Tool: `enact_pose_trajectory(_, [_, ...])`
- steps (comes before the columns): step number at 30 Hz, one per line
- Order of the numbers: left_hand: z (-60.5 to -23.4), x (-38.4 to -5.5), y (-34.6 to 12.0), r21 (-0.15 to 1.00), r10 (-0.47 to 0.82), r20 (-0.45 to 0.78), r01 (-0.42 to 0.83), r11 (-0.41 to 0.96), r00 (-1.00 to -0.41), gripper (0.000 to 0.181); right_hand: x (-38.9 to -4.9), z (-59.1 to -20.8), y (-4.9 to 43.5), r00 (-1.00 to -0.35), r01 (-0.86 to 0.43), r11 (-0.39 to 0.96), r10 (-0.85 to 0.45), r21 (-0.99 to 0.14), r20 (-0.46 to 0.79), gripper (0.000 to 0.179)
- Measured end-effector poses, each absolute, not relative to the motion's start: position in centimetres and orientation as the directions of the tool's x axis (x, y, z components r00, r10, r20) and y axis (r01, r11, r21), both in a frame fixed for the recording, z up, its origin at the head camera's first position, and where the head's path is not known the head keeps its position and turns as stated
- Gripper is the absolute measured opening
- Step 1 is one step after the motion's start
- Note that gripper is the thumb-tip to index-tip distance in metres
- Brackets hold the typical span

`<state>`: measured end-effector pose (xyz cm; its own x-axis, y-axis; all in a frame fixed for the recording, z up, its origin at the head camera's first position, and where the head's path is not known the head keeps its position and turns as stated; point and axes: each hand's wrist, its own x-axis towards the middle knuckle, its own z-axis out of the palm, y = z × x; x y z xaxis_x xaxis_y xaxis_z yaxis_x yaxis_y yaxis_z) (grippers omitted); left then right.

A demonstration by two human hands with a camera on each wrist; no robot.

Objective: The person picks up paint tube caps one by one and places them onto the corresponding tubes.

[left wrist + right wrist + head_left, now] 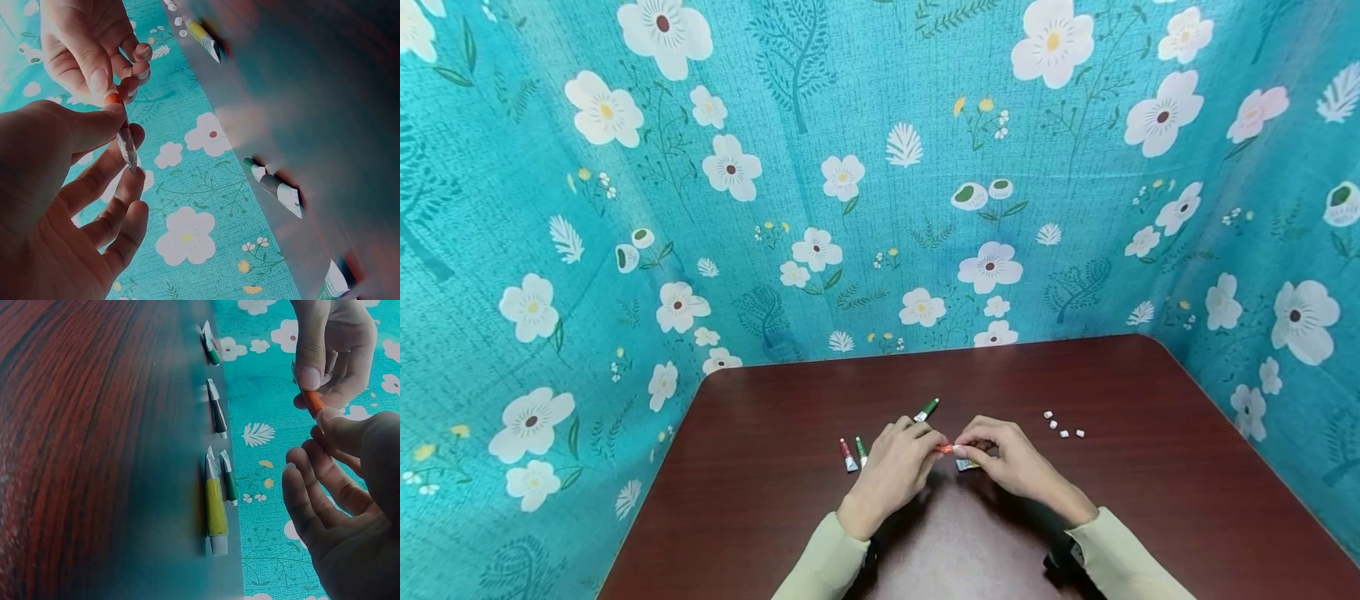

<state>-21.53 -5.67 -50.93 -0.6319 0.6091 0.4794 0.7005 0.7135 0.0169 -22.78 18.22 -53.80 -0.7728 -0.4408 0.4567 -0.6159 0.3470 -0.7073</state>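
Observation:
Both hands meet over the table at a small orange paint tube. My left hand pinches its body between thumb and fingers, and the flat silvery tail of the tube sticks out past them in the left wrist view. With thumb and forefinger, my right hand pinches the capped end, mostly covering the cap. The right wrist view shows the orange part between both thumbs. A yellow paint tube lies on the table below the hands; in the head view the right hand partly hides it.
A red tube and a green tube lie left of the hands, a dark green tube beyond them. Several small white cap-like pieces lie to the right. A floral curtain hangs around the brown table.

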Motion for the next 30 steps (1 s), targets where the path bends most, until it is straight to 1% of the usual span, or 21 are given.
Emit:
enact_pose_trajectory(8, [-51.0, -21.82, -5.65, 0.023, 0.605, 0.473, 0.696, 0.718, -0.64, 0.012, -22.91, -53.9, 18.13, -0.767, -0.627, 0.369, -0.446, -0.686, 0.462, 0.01])
enact_pose_trajectory(15, [-50.98, -21.83, -5.69, 0.029, 0.606, 0.472, 0.698, 0.715, -0.64, 0.012, -23.21, -54.31, 18.09, -0.791, -0.597, 0.404, -0.442, -0.693, 0.423, 0.013])
enact_pose_trajectory(21, [-51.08, -21.86, -5.7, 0.029, 0.607, 0.47, 0.698, 0.715, -0.641, 0.012, -23.31, -54.43, 18.12, -0.799, -0.585, 0.409, -0.44, -0.701, 0.41, 0.016])
enact_pose_trajectory(30, [-51.0, -21.86, -5.72, 0.035, 0.606, 0.467, 0.698, 0.716, -0.644, 0.012, -23.2, -54.19, 18.18, -0.799, -0.584, 0.411, -0.441, -0.699, 0.409, 0.015])
